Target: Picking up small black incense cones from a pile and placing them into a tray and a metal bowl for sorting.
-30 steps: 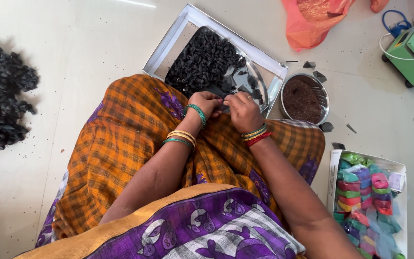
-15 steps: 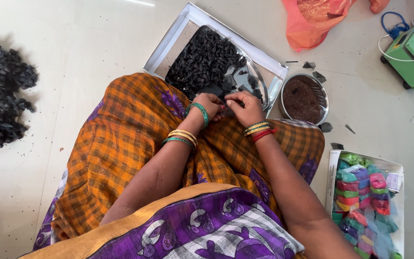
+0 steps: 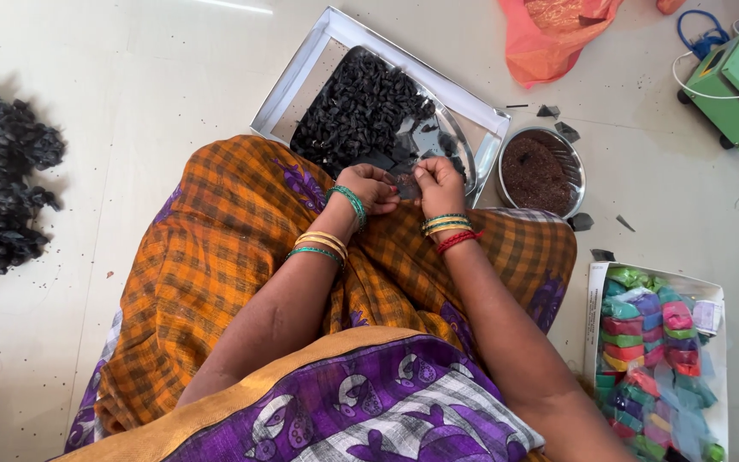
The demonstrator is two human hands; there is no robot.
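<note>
Black, a small flat piece (image 3: pixel 405 186) sits pinched between the closed fingertips of left hand (image 3: pixel 371 186) and right hand (image 3: pixel 438 181), equally near both, over the lap, just short of the heaped tray (image 3: pixel 301 85).

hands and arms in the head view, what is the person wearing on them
Both arms are bare, with no sleeves in view. The left hand has a green beaded bangle at the wrist, and gold and green bangles farther up the forearm. The right hand has gold and green bangles with red thread at the wrist.
</note>
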